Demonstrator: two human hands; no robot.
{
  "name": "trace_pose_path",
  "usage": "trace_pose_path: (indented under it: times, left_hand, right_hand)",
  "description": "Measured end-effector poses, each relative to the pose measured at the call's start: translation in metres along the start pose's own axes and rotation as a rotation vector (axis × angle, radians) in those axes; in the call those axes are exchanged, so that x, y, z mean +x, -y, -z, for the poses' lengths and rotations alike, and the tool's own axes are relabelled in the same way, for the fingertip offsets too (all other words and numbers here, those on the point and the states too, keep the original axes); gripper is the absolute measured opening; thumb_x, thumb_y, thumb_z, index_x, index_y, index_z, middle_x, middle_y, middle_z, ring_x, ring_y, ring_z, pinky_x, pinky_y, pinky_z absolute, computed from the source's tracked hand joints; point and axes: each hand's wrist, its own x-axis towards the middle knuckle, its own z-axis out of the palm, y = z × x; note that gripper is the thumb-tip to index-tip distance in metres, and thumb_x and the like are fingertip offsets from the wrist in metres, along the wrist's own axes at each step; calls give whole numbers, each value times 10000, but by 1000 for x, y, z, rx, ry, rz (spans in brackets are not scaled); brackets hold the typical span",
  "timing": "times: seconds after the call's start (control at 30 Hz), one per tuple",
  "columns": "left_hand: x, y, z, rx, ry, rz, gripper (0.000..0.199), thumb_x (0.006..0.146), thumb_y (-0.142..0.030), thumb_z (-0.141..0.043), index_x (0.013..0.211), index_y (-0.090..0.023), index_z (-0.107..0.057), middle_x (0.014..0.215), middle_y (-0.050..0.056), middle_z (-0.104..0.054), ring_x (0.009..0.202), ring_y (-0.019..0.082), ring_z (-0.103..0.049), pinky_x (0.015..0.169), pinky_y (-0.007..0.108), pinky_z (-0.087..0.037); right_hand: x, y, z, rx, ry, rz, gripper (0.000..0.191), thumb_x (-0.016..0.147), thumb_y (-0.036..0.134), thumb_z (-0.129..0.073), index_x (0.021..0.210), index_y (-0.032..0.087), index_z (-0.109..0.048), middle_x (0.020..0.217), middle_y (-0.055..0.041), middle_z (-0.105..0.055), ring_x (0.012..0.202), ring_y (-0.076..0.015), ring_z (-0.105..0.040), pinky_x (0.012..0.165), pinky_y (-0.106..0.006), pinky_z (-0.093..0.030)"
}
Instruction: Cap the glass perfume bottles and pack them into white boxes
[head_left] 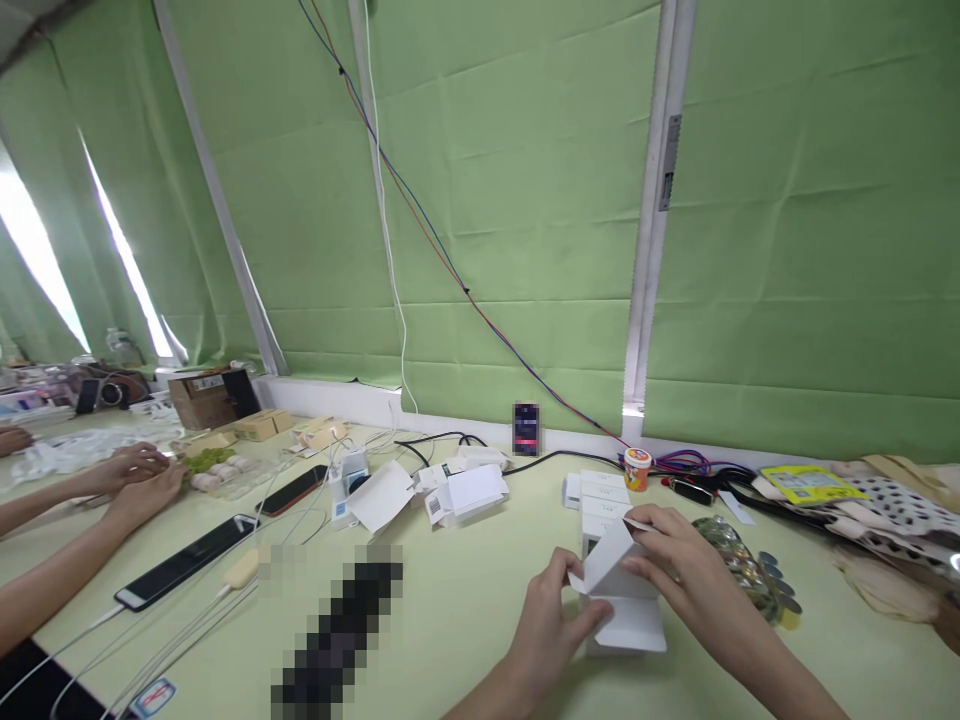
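Observation:
A small white box (630, 622) with its flaps raised is held over the pale green table (442, 590). My left hand (551, 615) grips its left side, with the thumb on the front panel. My right hand (675, 560) pinches a raised flap at the upper right. Just behind my hands stands a row of white boxes (604, 492), partly hidden by the raised flap. To the right of my right hand lies a clear bag of shiny items (735, 565), with dark round discs (780, 580) beside it.
An orange and white tub (637, 470) stands behind. Opened white cartons (469, 492) lie left of centre. Phones (184, 565) and white cables spread over the left side, where another person's hands (142, 475) work. A yellow packet (811, 485) lies at the right.

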Motion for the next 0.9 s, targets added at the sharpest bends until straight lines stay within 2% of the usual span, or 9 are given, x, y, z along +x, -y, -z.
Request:
trace_pose_path:
  times: [0.27,0.5,0.67,0.9]
  left_hand:
    - [2,-6,5,87,70,-31,204,780,-318,-669,862,-215,-514,850,-7,-592,802,173,-505,750,238,-390]
    - [0,-10,6,106,112,-34,183,785,-293,-655,901,-210,-540,887,0,-613,819,178,-506,761,241,-385]
    - [0,-9,5,57,114,-25,223,770,-259,-664,897,-213,-487,883,-11,-600,820,168,-508,770,239,-388]
    - [-2,1,-2,10,84,-27,347,772,-244,-675,968,-225,-389,908,-10,-589,824,159,-531,778,251,-411]
  right_hand:
    - [0,7,3,-77,17,58,230,878,149,-503,709,213,-645,1097,-111,-642,1044,-290,-564,837,-431,-507]
    - [5,15,1,-247,111,94,194,859,73,-548,758,176,-678,1089,-128,-661,1005,-303,-580,802,-451,-526]
    - [8,19,-10,-338,179,52,214,855,57,-556,768,176,-711,1109,-112,-670,1031,-307,-574,794,-436,-528]
    - [7,15,-39,-335,328,-55,245,793,36,-560,769,203,-738,1037,-80,-684,1016,-279,-585,817,-388,-504]
